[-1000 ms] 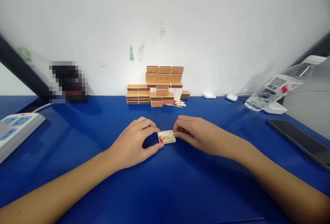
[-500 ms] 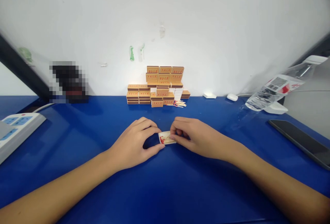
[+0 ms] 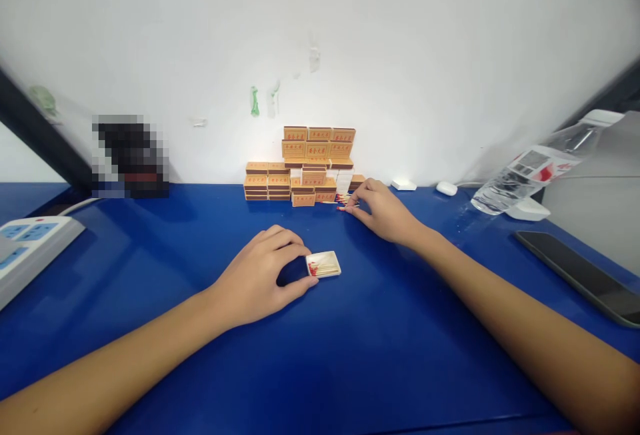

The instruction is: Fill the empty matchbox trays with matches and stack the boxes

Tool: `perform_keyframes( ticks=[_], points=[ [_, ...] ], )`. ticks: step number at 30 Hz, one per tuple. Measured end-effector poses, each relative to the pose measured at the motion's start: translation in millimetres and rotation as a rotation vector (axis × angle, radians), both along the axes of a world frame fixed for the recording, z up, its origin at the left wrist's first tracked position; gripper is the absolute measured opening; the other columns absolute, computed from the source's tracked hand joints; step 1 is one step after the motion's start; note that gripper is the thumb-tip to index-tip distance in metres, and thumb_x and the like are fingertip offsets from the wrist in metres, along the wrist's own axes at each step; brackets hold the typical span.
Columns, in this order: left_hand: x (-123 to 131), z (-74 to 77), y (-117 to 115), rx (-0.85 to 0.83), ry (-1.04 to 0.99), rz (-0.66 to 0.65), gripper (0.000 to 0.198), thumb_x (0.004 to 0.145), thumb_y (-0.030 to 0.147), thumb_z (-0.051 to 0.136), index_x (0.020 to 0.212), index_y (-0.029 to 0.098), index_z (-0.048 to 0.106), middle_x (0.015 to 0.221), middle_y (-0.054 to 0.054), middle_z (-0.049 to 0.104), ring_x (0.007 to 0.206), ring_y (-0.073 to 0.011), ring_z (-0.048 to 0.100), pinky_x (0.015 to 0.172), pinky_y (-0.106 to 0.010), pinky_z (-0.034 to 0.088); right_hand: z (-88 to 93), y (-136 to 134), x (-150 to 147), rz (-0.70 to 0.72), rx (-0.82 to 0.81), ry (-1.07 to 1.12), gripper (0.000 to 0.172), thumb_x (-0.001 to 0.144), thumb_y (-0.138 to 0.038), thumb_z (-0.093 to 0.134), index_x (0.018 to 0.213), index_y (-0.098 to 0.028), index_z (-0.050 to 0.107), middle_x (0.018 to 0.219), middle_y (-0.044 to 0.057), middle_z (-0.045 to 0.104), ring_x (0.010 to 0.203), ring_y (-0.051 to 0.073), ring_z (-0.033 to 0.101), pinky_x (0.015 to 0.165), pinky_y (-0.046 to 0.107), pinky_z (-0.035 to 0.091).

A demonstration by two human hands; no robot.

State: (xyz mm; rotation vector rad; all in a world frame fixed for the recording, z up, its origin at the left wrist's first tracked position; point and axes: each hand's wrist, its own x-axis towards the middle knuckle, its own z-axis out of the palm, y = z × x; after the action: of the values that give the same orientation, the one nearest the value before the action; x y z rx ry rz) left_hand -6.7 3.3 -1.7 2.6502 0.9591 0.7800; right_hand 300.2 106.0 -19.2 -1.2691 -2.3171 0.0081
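Observation:
A white matchbox tray [image 3: 332, 258] lies on the blue table, with several red-tipped matches [image 3: 326, 270] inside along its near side. Around the tray's left end, my left hand [image 3: 265, 278] holds it between thumb and fingers. Farther back, my right hand [image 3: 387, 211] is at a small pile of loose matches [image 3: 343, 199], its thumb and index finger pinched on a match with a red head. Just left of that hand, behind the tray, stands a stack of orange matchboxes [image 3: 318, 149] against the wall.
At the left edge sits a power strip [image 3: 45, 255], with a blurred dark object [image 3: 135, 158] behind it. To the right are a white case [image 3: 447, 189], a tilted water bottle [image 3: 525, 168] and a black phone [image 3: 580, 275].
My right hand has moved away from the tray, back to the loose matches by the stack. My left hand stays at the tray.

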Motion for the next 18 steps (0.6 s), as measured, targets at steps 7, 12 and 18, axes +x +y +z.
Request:
perform_keyframes(
  ticks=[7, 12, 18],
  points=[
    [-0.8, -0.4, 0.1, 0.002, 0.004, 0.001, 0.024, 0.096, 0.035, 0.074, 0.114, 0.02, 0.072, 0.114, -0.009, 0.072, 0.107, -0.0265, 0.064, 0.097, -0.048, 0.055, 0.2, -1.0, 4.0, -0.005, -0.04, -0.048, 0.013, 0.1, -0.029, 0.059, 0.097, -0.019, 0.068, 0.104, 0.012, 0.061, 0.102, 0.029, 0.058, 0.094, 0.045, 0.05],
    [-1.2, -0.3, -0.5, 0.004, 0.005, -0.001, 0.023, 0.095, 0.034, 0.075, 0.114, 0.021, 0.072, 0.113, -0.009, 0.072, 0.107, -0.0268, 0.065, 0.096, -0.048, 0.055, 1.8, -4.0, 3.2, -0.007, -0.06, -0.084, 0.017, 0.101, -0.027, 0.053, 0.091, -0.018, 0.064, 0.101, 0.013, 0.06, 0.098, 0.029, 0.057, 0.092, 0.046, 0.05],
    [-0.6, -0.7, -0.3, 0.007, 0.0, 0.008, 0.023, 0.095, 0.034, 0.075, 0.113, 0.021, 0.073, 0.113, -0.009, 0.073, 0.106, -0.0269, 0.065, 0.096, -0.049, 0.055, 27.0, -37.6, -4.1, 0.086, -0.119, -0.091, 0.019, 0.104, -0.027, 0.048, 0.092, -0.02, 0.061, 0.099, 0.012, 0.063, 0.096, 0.029, 0.059, 0.088, 0.046, 0.052]
  ],
)
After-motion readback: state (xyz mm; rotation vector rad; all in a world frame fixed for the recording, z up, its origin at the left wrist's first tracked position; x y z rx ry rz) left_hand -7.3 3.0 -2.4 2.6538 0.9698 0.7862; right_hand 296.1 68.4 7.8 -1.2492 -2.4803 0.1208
